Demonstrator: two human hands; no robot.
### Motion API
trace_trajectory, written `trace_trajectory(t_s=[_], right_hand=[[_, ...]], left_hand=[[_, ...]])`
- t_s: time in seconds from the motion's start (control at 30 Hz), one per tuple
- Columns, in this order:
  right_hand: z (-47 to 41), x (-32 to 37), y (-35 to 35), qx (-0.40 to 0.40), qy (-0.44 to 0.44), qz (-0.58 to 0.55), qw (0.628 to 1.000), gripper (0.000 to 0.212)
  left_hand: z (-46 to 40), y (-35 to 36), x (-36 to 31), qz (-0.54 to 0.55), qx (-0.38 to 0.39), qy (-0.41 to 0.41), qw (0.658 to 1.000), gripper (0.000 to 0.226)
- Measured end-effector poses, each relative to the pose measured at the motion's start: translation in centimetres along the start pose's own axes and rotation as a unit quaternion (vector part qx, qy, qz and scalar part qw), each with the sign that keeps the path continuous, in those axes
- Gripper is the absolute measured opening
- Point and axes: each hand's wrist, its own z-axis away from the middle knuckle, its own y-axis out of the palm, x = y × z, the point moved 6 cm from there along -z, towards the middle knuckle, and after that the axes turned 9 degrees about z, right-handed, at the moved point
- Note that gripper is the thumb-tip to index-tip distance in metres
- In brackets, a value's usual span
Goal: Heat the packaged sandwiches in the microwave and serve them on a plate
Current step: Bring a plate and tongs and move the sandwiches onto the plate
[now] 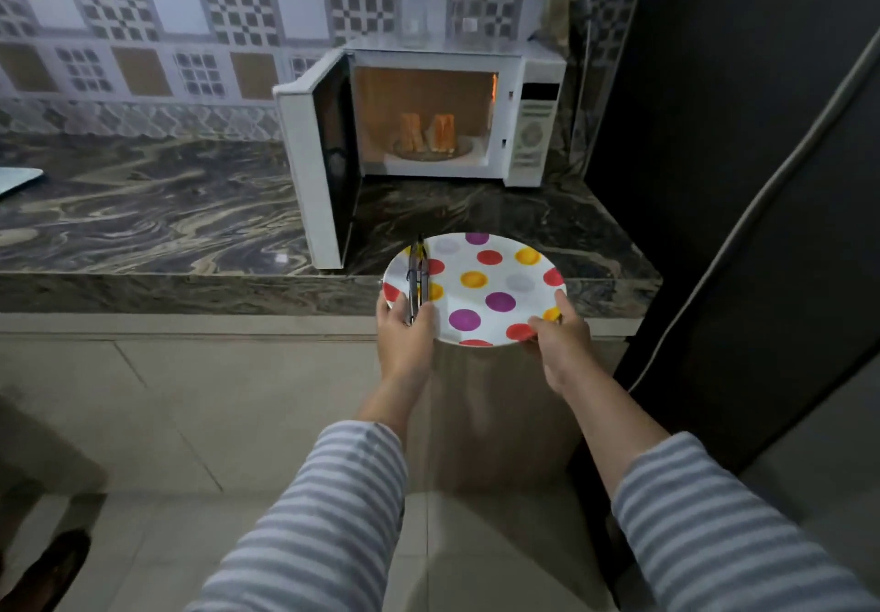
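A white plate with coloured dots [481, 288] hangs at the counter's front edge, held on both sides. My left hand [405, 326] grips its left rim together with metal tongs [417, 278] that lie across the plate. My right hand [555, 328] pinches the right rim, thumb on top. Behind it stands the white microwave [533, 135], its door [314, 173] swung wide to the left and its inside lit orange. Two triangular sandwiches [428, 133] stand upright on the turntable inside.
The dark marbled counter [143, 221] runs left, with a pale flat object [19, 178] at its far left edge. A dark tall surface [762, 183] with a cable stands close on the right. A dark shoe [52, 568] shows on the tiled floor.
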Motion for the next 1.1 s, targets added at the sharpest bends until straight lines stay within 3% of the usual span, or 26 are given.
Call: trace_trajectory(t_s=[0.1,0.23,0.47,0.63,0.73,0.97,1.1], right_hand=[[-3.2,1.2,-0.2,0.002,-0.002,-0.001,1.0,0.062],[-7.7,2.9,0.9,0.024,0.011,-0.009,1.0,0.062],[-15.9,4.7,4.8,0.035,0.051,-0.028,0.998,0.061],[-20.7,5.6,7.2,0.028,0.085,-0.037,0.995,0.039],[-22.6,6.2,8.1,0.024,0.102,-0.028,0.994,0.038],[-25.8,6.9,9.1,0.032,0.094,0.016,0.995,0.044],[-26.5,7.9,8.4,0.045,0.067,0.119,0.99,0.038]], left_hand=[[-2.2,2.4,0.2,0.006,0.001,-0.016,1.0,0.032],[-6.7,4.2,1.0,0.033,-0.038,-0.058,0.997,0.051],[-15.6,6.4,2.0,0.014,-0.047,-0.057,0.997,0.045],[-20.8,7.5,3.5,0.001,-0.053,-0.059,0.997,0.054],[-23.5,8.0,4.5,-0.005,-0.053,-0.08,0.995,0.063],[-28.3,7.9,9.8,-0.04,-0.058,-0.117,0.991,0.053],[-25.5,9.6,4.0,-0.072,-0.066,-0.137,0.986,0.047]])
